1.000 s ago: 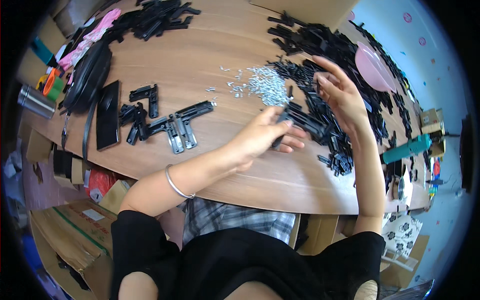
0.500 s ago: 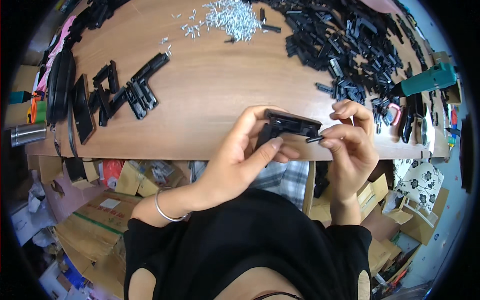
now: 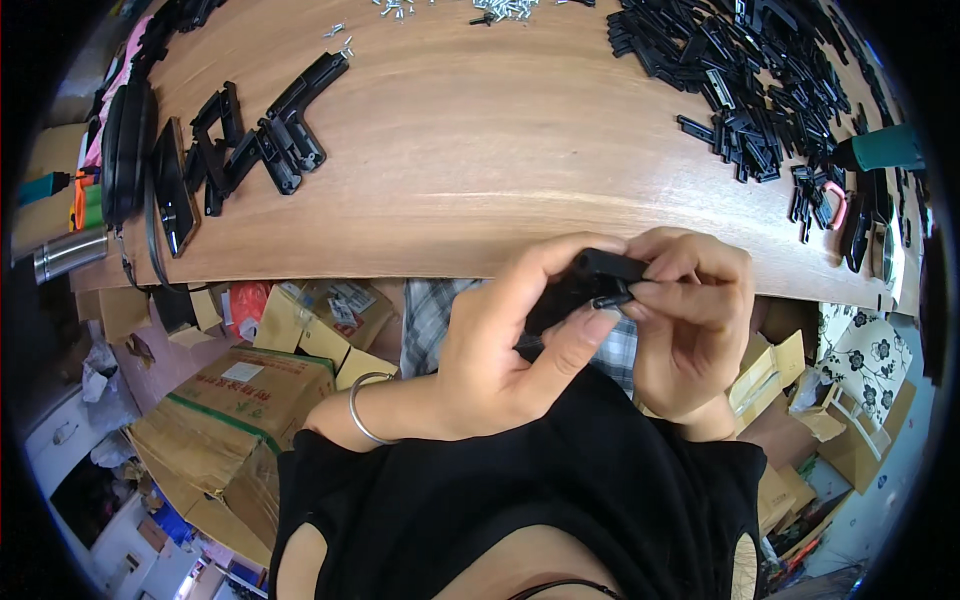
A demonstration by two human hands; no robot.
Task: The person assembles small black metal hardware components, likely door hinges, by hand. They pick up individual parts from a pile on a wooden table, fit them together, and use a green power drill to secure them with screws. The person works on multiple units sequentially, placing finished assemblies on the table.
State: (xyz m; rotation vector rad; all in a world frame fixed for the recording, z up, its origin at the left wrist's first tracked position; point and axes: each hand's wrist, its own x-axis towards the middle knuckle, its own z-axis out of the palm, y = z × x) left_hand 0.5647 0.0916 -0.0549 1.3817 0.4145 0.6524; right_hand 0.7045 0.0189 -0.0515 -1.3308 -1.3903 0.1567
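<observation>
Just past the table's front edge, my left hand (image 3: 510,350) is closed round a black pistol-shaped piece (image 3: 606,268), its thumb pressed along the near side. My right hand (image 3: 697,315) meets it from the right, thumb and fingertips pinched at the end of the piece. Between left thumb and right fingertips shows a short black rod (image 3: 612,299), against the pistol-shaped piece; whether it sits inside is hidden by the fingers. The grip part lies mostly within my left palm.
Several black pistol-shaped pieces (image 3: 303,125) lie at left, beside a phone (image 3: 177,190) and a black case (image 3: 128,150). Small silver screws (image 3: 512,9) are scattered at the back. A heap of black parts (image 3: 750,130) and a teal tool (image 3: 888,149) occupy the right. Cardboard boxes (image 3: 230,400) stand below.
My hands have come together: the right hand has brought the rod up against the pistol-shaped piece. That piece has turned and shifted right. The view has tilted down, so the tabletop sits higher.
</observation>
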